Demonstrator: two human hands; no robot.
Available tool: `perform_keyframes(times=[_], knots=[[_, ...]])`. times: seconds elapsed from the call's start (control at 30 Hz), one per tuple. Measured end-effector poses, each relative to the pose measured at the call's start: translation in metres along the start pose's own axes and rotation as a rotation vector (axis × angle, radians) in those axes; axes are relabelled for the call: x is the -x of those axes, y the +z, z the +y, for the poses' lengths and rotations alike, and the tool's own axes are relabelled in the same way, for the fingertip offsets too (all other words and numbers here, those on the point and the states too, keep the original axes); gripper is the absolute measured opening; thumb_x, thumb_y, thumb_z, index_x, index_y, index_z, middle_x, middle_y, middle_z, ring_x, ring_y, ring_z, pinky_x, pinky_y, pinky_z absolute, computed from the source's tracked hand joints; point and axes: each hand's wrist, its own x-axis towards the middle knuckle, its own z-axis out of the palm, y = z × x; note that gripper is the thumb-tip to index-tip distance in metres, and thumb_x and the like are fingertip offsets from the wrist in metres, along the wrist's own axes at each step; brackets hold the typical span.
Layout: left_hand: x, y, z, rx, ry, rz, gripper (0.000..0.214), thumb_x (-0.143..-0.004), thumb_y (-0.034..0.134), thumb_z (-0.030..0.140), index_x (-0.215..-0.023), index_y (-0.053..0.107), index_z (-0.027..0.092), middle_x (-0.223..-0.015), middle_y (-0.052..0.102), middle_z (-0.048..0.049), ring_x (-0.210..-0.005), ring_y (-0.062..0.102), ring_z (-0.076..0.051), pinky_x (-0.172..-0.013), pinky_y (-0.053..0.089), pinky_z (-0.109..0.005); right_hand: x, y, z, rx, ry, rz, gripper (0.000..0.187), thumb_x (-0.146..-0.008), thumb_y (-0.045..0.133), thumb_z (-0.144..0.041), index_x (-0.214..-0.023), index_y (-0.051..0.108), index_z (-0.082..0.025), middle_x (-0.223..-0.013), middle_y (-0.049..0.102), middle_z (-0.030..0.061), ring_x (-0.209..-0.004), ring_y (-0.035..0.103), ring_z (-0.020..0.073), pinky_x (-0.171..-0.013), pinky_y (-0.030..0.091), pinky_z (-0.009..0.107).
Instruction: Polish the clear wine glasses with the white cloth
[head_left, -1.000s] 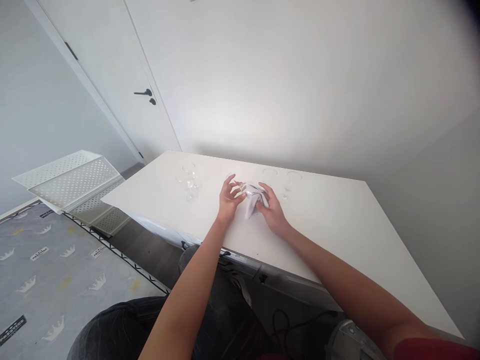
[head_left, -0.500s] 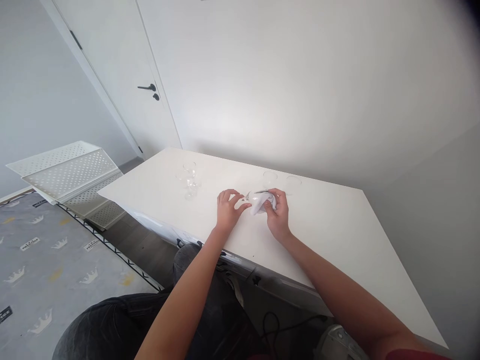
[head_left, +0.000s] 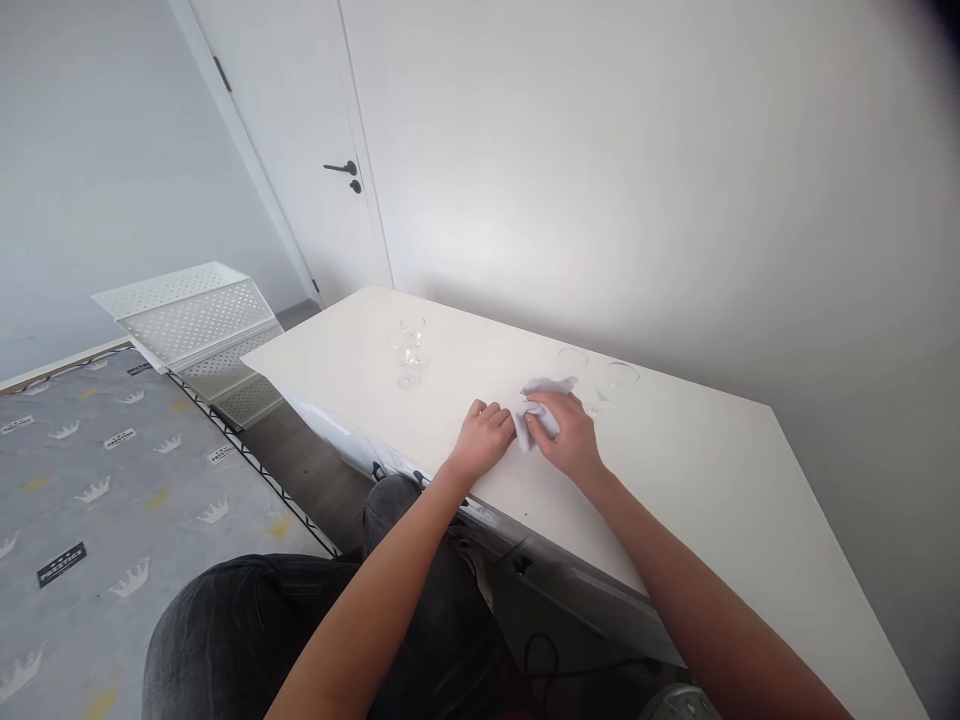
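Note:
A white cloth [head_left: 526,434] is bunched in my right hand [head_left: 571,436], with the fingers curled over it and folds sticking out above and below. Close against its left side, my left hand [head_left: 486,440] is closed, and whatever its fingers grip is hidden. Both hands are just over the white table [head_left: 660,500], towards its near edge. Beyond the right hand stand clear glasses, one [head_left: 574,358] behind the cloth and another [head_left: 622,374] farther right, their outlines faint. Several more clear glasses [head_left: 410,356] are grouped on the left part of the table.
A white wall [head_left: 600,180] rises behind the table, with a white door [head_left: 292,130] at the left. A perforated white rack [head_left: 199,325] stands left of the table, beside a grey crown-patterned mattress [head_left: 165,480]. My knees are at the table's near edge.
My left hand has gone from an open-fingered pinch to a closed fist. The right hand has turned further over the cloth, covering the shiny clear thing seen in it before. The view has shifted left.

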Motion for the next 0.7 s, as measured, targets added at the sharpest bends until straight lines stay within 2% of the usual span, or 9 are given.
perform_keyframes(times=[0.07,0.17,0.27,0.37,0.43,0.57,0.63,0.7], knots=[[0.0,-0.002,0.003,0.005,-0.001,0.0,0.032,-0.106,0.047,0.02,-0.076,0.058,0.019,-0.075,0.061,-0.0074,-0.078,0.051,-0.023,-0.075,0.027,-0.039,-0.004,-0.002,-0.002,-0.1,0.142,0.033,0.021,-0.094,0.062,-0.037,-0.11,0.071,-0.025,-0.109,0.076,0.0058,-0.101,0.067,0.0281,-0.095,0.049,0.044],[-0.001,-0.003,0.005,0.035,-0.029,-0.005,0.031,-0.108,0.048,0.031,-0.081,0.06,0.02,-0.077,0.063,-0.0078,-0.08,0.052,-0.023,-0.076,0.026,-0.039,-0.006,-0.004,0.005,-0.32,0.339,0.037,0.022,-0.094,0.062,-0.045,-0.097,0.069,-0.024,-0.092,0.071,0.0022,-0.084,0.062,0.0223,-0.078,0.05,0.036],[-0.001,-0.004,0.005,0.076,-0.066,-0.001,0.034,-0.107,0.05,0.041,-0.083,0.062,0.02,-0.075,0.064,-0.0082,-0.079,0.053,-0.024,-0.075,0.026,-0.039,-0.002,-0.003,0.017,-0.5,0.418,0.045,0.027,-0.091,0.065,-0.05,-0.093,0.068,-0.023,-0.087,0.067,0.0025,-0.081,0.062,0.0217,-0.072,0.052,0.035],[-0.001,-0.005,0.004,0.13,-0.132,0.055,0.035,-0.107,0.049,0.048,-0.09,0.065,0.021,-0.077,0.066,-0.008,-0.078,0.055,-0.024,-0.076,0.027,-0.039,0.006,0.001,0.024,-0.485,0.421,0.125,0.033,-0.08,0.079,-0.048,-0.1,0.071,-0.023,-0.097,0.07,0.0073,-0.097,0.066,0.0297,-0.082,0.058,0.045],[0.0,-0.005,0.003,0.158,-0.192,0.118,0.037,-0.107,0.046,0.05,-0.092,0.065,0.022,-0.077,0.067,-0.0068,-0.075,0.055,-0.023,-0.076,0.028,-0.038,0.01,0.004,0.021,-0.494,0.384,0.172,0.037,-0.078,0.082,-0.045,-0.106,0.07,-0.024,-0.109,0.071,0.0091,-0.11,0.065,0.0329,-0.093,0.058,0.053],[0.001,-0.003,-0.001,0.169,-0.28,0.16,0.043,-0.108,0.041,0.051,-0.082,0.057,0.021,-0.068,0.062,-0.0037,-0.064,0.051,-0.02,-0.073,0.027,-0.036,0.011,0.011,0.007,-0.555,0.328,0.262,0.028,-0.096,0.062,-0.048,-0.117,0.061,-0.031,-0.123,0.069,0.0068,-0.122,0.063,0.0272,-0.105,0.054,0.055],[0.001,-0.001,-0.003,0.165,-0.306,0.149,0.043,-0.109,0.041,0.05,-0.08,0.054,0.021,-0.067,0.062,-0.0033,-0.063,0.052,-0.02,-0.072,0.028,-0.036,0.011,0.014,0.0,-0.456,0.268,0.321,0.026,-0.1,0.058,-0.046,-0.12,0.058,-0.03,-0.134,0.067,0.0087,-0.134,0.059,0.0271,-0.114,0.047,0.057],[0.001,0.001,-0.004,0.17,-0.324,0.13,0.041,-0.109,0.041,0.048,-0.081,0.052,0.021,-0.068,0.063,-0.0033,-0.064,0.053,-0.02,-0.073,0.029,-0.036,0.011,0.015,-0.002,-0.323,0.147,0.311,0.023,-0.099,0.06,-0.041,-0.117,0.058,-0.027,-0.144,0.063,0.0122,-0.143,0.052,0.0296,-0.119,0.04,0.059]])
